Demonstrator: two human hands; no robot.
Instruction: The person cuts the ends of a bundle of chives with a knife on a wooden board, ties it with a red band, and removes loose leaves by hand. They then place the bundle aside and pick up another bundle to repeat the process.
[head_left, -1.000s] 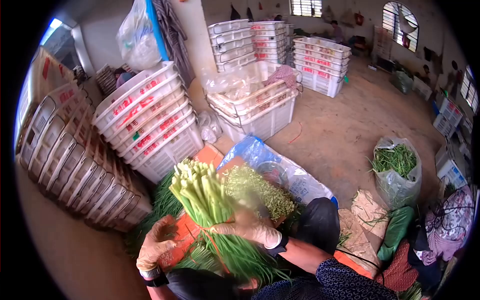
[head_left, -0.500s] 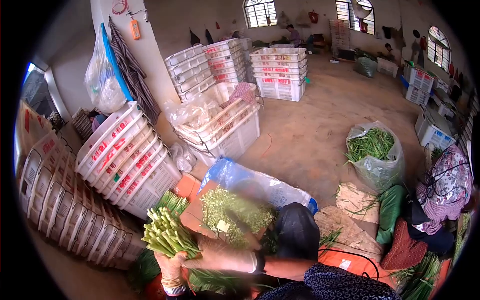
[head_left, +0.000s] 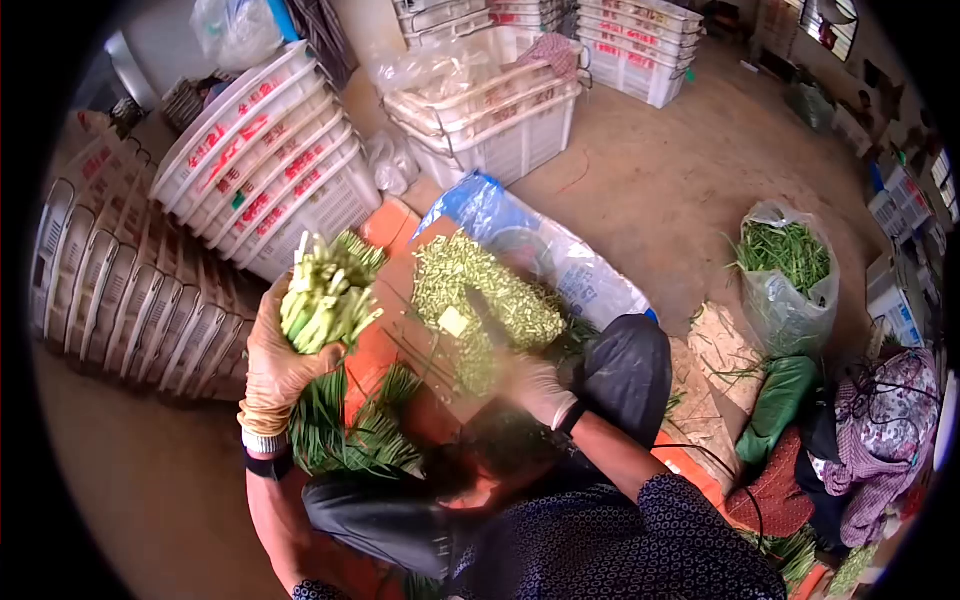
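Observation:
My left hand (head_left: pixel 272 362), gloved, is closed around a bunch of pale green stalks (head_left: pixel 325 305), cut ends upward. My right hand (head_left: pixel 540 392), also gloved and partly blurred, grips a knife; its dark knife blade (head_left: pixel 486 312) points up over a pile of short chopped stalk pieces (head_left: pixel 520 308). The pieces lie on a brown board (head_left: pixel 432 375) in front of my knees. A small pale yellow block (head_left: pixel 453 321) sits among them. Bundles of long green leafy stalks (head_left: pixel 375 440) lie below my left hand.
Stacked white crates (head_left: pixel 290 170) lean at the left, with more crates (head_left: pixel 490 120) ahead. A blue-white plastic sheet (head_left: pixel 545 250) lies beyond the board. To the right stand a clear bag of greens (head_left: pixel 785 265) and a seated person (head_left: pixel 885 430).
My hands have separated: the left lifted the bunch up and left, while the right moved right, to the near edge of the chopped pile. The view has tilted downward.

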